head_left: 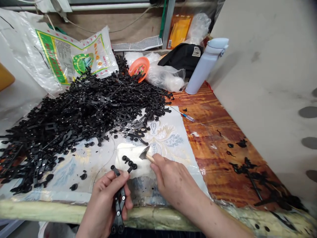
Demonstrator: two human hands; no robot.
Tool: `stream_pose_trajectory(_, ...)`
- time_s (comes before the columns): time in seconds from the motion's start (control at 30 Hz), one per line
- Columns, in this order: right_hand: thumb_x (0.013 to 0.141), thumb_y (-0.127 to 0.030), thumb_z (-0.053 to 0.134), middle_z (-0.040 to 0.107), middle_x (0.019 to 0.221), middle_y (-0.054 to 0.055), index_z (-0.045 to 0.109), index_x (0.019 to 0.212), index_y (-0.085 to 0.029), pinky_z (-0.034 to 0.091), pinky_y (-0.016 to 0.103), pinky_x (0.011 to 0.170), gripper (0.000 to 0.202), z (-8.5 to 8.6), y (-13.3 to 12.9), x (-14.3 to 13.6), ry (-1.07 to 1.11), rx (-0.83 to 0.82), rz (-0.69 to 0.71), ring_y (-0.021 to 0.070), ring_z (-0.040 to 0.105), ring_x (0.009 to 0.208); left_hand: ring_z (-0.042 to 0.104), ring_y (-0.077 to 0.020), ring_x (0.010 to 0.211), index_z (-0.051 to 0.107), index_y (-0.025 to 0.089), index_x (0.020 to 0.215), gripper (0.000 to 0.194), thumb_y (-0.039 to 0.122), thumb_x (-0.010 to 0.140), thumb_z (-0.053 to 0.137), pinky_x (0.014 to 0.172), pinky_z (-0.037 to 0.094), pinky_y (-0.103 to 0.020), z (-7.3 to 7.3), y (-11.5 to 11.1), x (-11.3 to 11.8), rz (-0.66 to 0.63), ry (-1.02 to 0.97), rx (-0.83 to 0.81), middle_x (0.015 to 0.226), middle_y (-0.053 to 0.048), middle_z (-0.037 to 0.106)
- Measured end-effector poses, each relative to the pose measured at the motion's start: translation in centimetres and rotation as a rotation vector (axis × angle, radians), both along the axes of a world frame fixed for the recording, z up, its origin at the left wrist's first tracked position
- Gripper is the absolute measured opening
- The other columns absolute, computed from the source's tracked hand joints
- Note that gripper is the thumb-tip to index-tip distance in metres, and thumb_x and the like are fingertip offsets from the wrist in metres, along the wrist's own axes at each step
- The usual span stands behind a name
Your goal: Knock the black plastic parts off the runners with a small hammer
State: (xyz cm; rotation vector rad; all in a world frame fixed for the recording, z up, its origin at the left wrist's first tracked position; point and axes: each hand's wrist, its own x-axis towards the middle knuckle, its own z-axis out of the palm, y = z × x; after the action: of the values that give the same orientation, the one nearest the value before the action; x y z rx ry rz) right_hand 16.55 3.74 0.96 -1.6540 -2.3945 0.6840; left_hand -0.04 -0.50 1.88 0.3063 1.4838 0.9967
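Observation:
My left hand (111, 191) is closed around a black jointed plastic linkage (118, 211), whose arms hang below the fingers and stick out above them. Between the fingers of my right hand (170, 181) is the wooden handle of a small knife (144, 153) with a broad, slanted metal blade. Its tip lies over a cream-coloured pad (123, 150) on the cloth. Small round black parts (125, 158) lie on the pad, close to the upper end of the linkage. The knife and the linkage are apart.
A large heap of black linkages (94, 102) covers the table's left and back. Behind it stand a printed plastic bag (81, 59), an orange dish (138, 67) and a light blue bottle (207, 66). A thin screwdriver (187, 116) and black scraps (255, 178) lie right.

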Motion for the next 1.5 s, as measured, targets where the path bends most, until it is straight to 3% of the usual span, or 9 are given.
stream_pose_trajectory(0.37, 0.091, -0.017, 0.037, 0.064, 0.072, 0.006, 0.052, 0.090, -0.018, 0.030, 0.029, 0.055, 0.015, 0.6, 0.3, 0.1, 0.005, -0.089, -0.001, 0.0211, 0.062, 0.064, 0.048, -0.0102, 0.029, 0.054, 0.018, 0.063, 0.033, 0.042, 0.062, 0.077, 0.022, 0.035, -0.016, -0.3, 0.1, 0.4, -0.047, 0.190, 0.072, 0.043, 0.006, 0.055)
stream_pose_trajectory(0.5, 0.095, -0.023, 0.034, 0.063, 0.077, 0.004, 0.052, 0.098, -0.020, 0.038, 0.029, 0.061, 0.019, 1.5, 0.0, 0.8, 0.161, -0.144, 0.028, 0.0192, 0.061, 0.070, 0.048, -0.0102, 0.027, 0.053, 0.018, 0.058, 0.032, 0.041, 0.061, 0.076, 0.022, 0.034, -0.016, 0.1, 0.3, 0.3, -0.054, 0.203, 0.075, 0.043, 0.005, 0.055)
stream_pose_trajectory(0.7, 0.097, -0.026, 0.032, 0.061, 0.076, 0.001, 0.053, 0.098, -0.023, 0.042, 0.027, 0.062, 0.022, 2.5, -0.8, 1.6, 0.337, -0.133, 0.119, 0.0155, 0.059, 0.068, 0.048, -0.0096, 0.027, 0.054, 0.018, 0.059, 0.034, 0.043, 0.062, 0.076, 0.022, 0.034, -0.015, -0.2, 0.1, 0.1, -0.057, 0.154, 0.079, 0.043, 0.005, 0.055)
stream_pose_trajectory(0.83, 0.097, -0.024, 0.032, 0.062, 0.083, 0.004, 0.052, 0.103, -0.021, 0.042, 0.026, 0.059, 0.021, 2.2, -1.0, 1.5, 0.399, 0.025, 0.134, 0.0148, 0.058, 0.067, 0.048, -0.0096, 0.027, 0.053, 0.018, 0.059, 0.035, 0.044, 0.063, 0.075, 0.022, 0.034, -0.015, -0.6, -0.1, -0.1, -0.059, 0.147, 0.076, 0.043, 0.005, 0.055)
stream_pose_trajectory(0.93, 0.096, -0.023, 0.031, 0.062, 0.077, 0.005, 0.053, 0.101, -0.019, 0.040, 0.027, 0.056, 0.023, 1.9, -0.9, 1.1, 0.278, 0.098, 0.177, 0.0159, 0.058, 0.062, 0.048, -0.0098, 0.027, 0.053, 0.018, 0.061, 0.035, 0.045, 0.064, 0.074, 0.022, 0.035, -0.015, -0.8, -0.1, -0.1, -0.059, 0.136, 0.071, 0.043, 0.006, 0.055)
stream_pose_trajectory(1.03, 0.096, -0.025, 0.031, 0.058, 0.066, 0.000, 0.054, 0.094, -0.021, 0.037, 0.027, 0.053, 0.023, 2.3, -0.4, 0.9, 0.150, -0.010, 0.218, 0.0152, 0.056, 0.056, 0.049, -0.0098, 0.027, 0.054, 0.018, 0.063, 0.033, 0.044, 0.065, 0.074, 0.022, 0.034, -0.015, -0.8, -0.1, -0.2, -0.056, 0.142, 0.071, 0.043, 0.006, 0.054)
stream_pose_trajectory(1.2, 0.097, -0.028, 0.032, 0.057, 0.069, -0.001, 0.052, 0.091, -0.022, 0.037, 0.025, 0.055, 0.022, 2.9, 0.2, 1.3, 0.346, 0.032, 0.164, 0.0133, 0.054, 0.059, 0.049, -0.0096, 0.027, 0.053, 0.018, 0.062, 0.032, 0.043, 0.065, 0.073, 0.022, 0.033, -0.014, -0.9, -0.2, -0.5, -0.048, 0.120, 0.058, 0.043, 0.006, 0.054)
stream_pose_trajectory(1.37, 0.098, -0.027, 0.030, 0.057, 0.066, 0.000, 0.053, 0.094, -0.022, 0.036, 0.028, 0.055, 0.024, 2.4, 0.4, 0.9, 0.157, -0.028, 0.233, 0.0161, 0.055, 0.058, 0.048, -0.0096, 0.027, 0.052, 0.018, 0.061, 0.033, 0.043, 0.065, 0.073, 0.022, 0.034, -0.015, -0.8, -0.1, -0.6, -0.059, 0.097, 0.046, 0.043, 0.005, 0.055)
stream_pose_trajectory(1.5, 0.097, -0.028, 0.034, 0.055, 0.067, -0.002, 0.051, 0.093, -0.023, 0.036, 0.026, 0.055, 0.019, 3.1, 0.3, 1.3, 0.330, 0.000, 0.190, 0.0140, 0.052, 0.058, 0.048, -0.0097, 0.027, 0.052, 0.018, 0.062, 0.032, 0.042, 0.064, 0.074, 0.022, 0.033, -0.015, -0.8, 0.0, -0.6, -0.065, 0.098, 0.033, 0.043, 0.006, 0.055)
